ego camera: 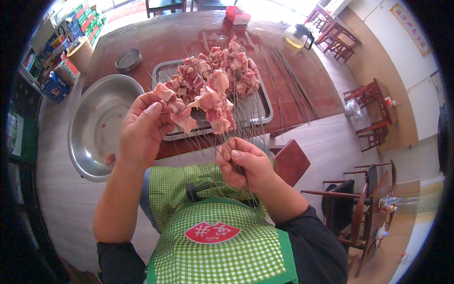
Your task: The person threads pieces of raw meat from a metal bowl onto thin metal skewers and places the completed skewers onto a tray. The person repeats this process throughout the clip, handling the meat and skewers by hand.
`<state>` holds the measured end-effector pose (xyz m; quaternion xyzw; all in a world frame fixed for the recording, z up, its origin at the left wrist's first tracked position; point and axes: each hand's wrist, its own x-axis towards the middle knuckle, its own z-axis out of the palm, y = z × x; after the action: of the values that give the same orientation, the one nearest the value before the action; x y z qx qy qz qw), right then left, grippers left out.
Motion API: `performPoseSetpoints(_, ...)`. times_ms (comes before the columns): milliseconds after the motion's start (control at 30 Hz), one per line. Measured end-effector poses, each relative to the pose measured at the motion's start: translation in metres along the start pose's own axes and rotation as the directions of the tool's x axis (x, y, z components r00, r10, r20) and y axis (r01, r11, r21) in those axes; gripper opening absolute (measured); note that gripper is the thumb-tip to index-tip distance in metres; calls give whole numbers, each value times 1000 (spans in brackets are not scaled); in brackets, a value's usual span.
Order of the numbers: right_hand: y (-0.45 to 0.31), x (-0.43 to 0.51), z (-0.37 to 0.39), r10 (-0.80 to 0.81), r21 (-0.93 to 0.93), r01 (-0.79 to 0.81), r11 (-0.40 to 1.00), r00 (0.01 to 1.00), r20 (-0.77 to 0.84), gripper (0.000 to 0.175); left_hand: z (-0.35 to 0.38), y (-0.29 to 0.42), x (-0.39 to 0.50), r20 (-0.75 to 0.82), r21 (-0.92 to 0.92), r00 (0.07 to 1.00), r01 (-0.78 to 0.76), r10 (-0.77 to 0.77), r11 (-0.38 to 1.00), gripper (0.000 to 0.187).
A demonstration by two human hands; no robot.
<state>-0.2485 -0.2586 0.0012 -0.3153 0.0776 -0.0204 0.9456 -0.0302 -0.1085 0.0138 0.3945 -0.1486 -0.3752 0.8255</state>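
My left hand [146, 124] pinches a piece of raw meat [182, 119] near the left part of the tray. In my right hand [244, 163] is a bundle of thin metal skewers [241, 131], gripped at their lower ends. Raw meat chunks [214, 106] are threaded on the upper part of skewers just above this hand. Behind both hands, a heap of skewered raw meat [241, 71] lies on a rectangular metal tray [266, 103]. Whether the meat by my left hand is on a skewer, I cannot tell.
A large steel basin [95, 131] with a few meat scraps stands at left, a round metal tin [128, 61] behind it. Loose skewers [294, 81] lie on the red table [319, 96] at right. Farther back are a glass jug [298, 35] and a red packet [237, 15].
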Motion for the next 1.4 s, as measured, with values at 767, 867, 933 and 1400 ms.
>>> performPoseSetpoints(767, -44, -64, -41, -597, -213, 558, 802, 733, -327, 28, 52, -23, 41, 278, 943, 953, -295, 120, 155, 22)
performPoseSetpoints(867, -27, -64, -39, -558, -116, 557, 823, 750, -356, 24, 57, -38, 43, 243, 952, 955, -268, 168, 150, 23)
performPoseSetpoints(933, -18, -67, -37, -539, -49, 556, 830, 776, -327, 22, 59, -43, 46, 245, 958, 954, -265, 170, 105, 23)
performPoseSetpoints(1400, -2, -88, -45, -526, -213, 486, 848, 823, -216, 25, 67, -56, 56, 214, 977, 965, -214, 150, -16, 21)
